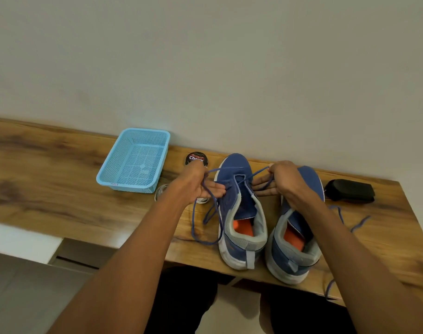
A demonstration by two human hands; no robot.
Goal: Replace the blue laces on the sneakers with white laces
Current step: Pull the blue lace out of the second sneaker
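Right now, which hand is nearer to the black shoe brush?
The right hand. It is over the sneakers, pinching the blue lace, just left of the brush. The left hand is farther left, beyond the left sneaker.

A home corner: wooden desk [61,189] against a plain wall [205,56], tiled floor [25,297]

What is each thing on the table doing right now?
left sneaker: upright, blue lace partly pulled out
right sneaker: upright, its lace loose
left hand: holds the blue lace
right hand: pinches the blue lace
basket: upright, looks empty
polish tin: lid on
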